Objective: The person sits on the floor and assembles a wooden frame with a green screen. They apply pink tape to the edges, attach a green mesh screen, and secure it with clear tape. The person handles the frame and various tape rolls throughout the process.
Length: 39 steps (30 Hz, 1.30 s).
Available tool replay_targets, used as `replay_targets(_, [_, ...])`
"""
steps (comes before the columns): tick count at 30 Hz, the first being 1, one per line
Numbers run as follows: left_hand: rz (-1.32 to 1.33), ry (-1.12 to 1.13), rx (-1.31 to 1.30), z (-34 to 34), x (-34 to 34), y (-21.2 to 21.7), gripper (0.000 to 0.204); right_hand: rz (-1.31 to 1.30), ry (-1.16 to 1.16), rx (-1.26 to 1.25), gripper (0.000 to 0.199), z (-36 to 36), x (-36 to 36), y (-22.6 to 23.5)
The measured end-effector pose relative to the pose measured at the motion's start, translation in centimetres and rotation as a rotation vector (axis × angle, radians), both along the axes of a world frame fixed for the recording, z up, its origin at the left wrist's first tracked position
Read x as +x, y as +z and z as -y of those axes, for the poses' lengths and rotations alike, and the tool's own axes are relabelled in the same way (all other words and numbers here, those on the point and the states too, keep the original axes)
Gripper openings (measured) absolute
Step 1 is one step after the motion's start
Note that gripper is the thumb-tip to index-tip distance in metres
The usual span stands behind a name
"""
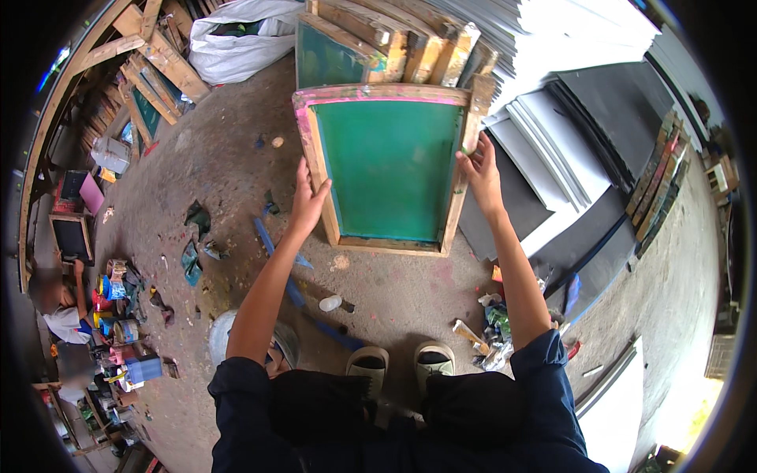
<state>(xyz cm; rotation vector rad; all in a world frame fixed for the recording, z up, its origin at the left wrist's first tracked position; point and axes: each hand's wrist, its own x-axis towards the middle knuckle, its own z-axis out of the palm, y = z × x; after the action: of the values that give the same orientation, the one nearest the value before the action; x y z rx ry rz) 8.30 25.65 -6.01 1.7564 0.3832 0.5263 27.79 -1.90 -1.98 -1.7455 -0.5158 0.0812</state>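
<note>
Nearest my head camera, I see dark sleeves (248, 402) and black trousers (331, 410). Ahead, the left hand (309, 197) and right hand (481, 172) grip opposite sides of a green-panelled wooden frame (386, 169), upright between them; I can't tell whether it bears on the floor. Directly behind it, stacked frames (430, 59) block the way; black and white boards (544, 150) crowd the right. A blue strip (330, 332) lies near the sandals (434, 364), and the left forearm partly hides a bucket (221, 337).
</note>
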Motion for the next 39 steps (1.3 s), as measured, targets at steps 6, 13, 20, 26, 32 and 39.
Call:
replay_targets(6, [0.037, 0.055, -0.03, 2.5, 0.3, 0.8, 0.071, 0.106, -0.237, -0.135, 0.06, -2.8, -0.3, 2.7])
replay_targets(13, [0.092, 0.308, 0.495, 5.3, -1.6, 5.1, 0.076, 0.215, -0.15, 0.061, 0.046, -1.1, -4.1, 2.8])
replay_targets(20, [0.244, 0.186, 1.198, 12.4, 0.6, 16.0, 0.056, 0.238, -0.007, 0.11, 0.048, 2.3, -7.8, 3.5])
replay_targets(26, [0.102, -0.015, 1.275, 15.7, 1.8, 17.9, 0.043, 0.391, -0.098, -0.078, 0.055, 4.4, -9.9, 4.4])
replay_targets(32, [0.1, 0.102, 1.354, 16.4, 3.0, 17.3, 0.035, 0.48, -0.347, -0.335, 0.045, 6.1, -12.3, 5.7])
replay_targets(39, [0.083, 0.141, 1.362, 16.5, 3.8, 17.0, 0.035, 0.644, -0.384, -0.475, 0.036, 4.8, -10.0, 7.6])
